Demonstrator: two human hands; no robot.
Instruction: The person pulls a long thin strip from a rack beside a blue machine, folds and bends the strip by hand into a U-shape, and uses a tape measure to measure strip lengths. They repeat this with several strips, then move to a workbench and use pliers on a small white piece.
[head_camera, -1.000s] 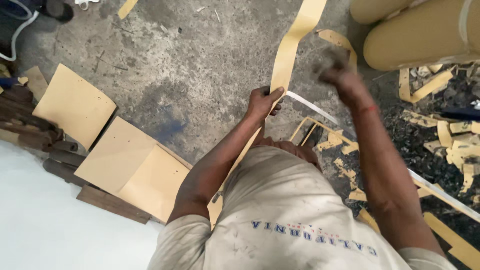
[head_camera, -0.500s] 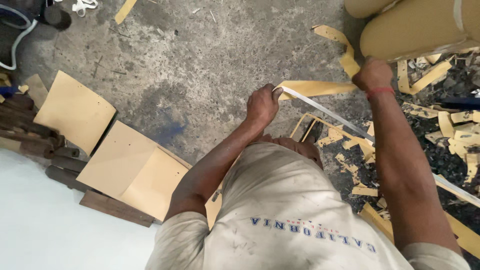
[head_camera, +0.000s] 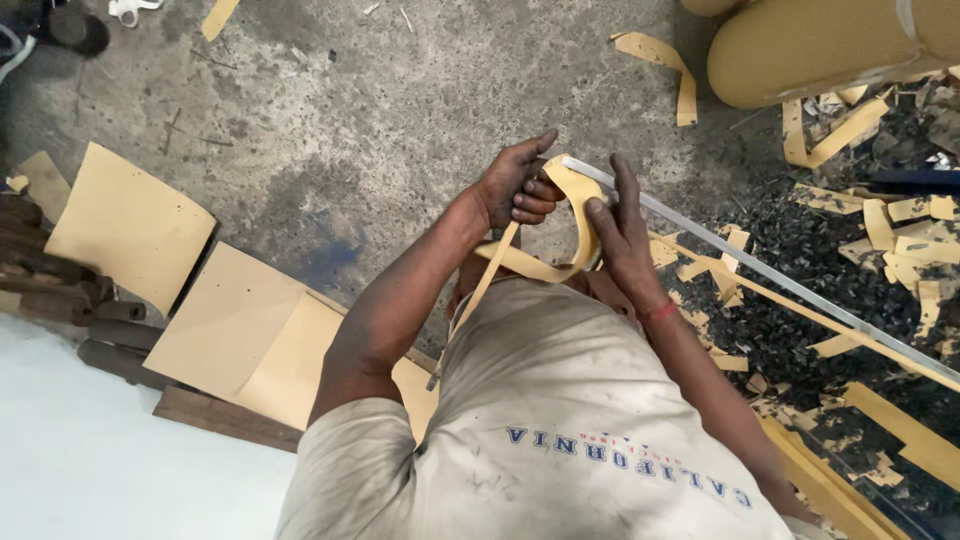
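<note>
1. A grey concrete floor fills the scene, stained dark towards the right.
2. A large tan roll lies at the far right.
3. Flat tan sheets overlap on dark wooden planks at the left.
4. A long thin metal bar slants from the hands towards the near right.
5. Tan offcuts are scattered over the dark debris at the right.
6. A tan strip curls in a loop between both hands, in the middle of the scene, its tail running towards the person's body.
7. The left hand is curled closed around the strip's upper end.
8. The right hand grips the loop's right side, fingers pressed on it, beside the bar's end.
</note>
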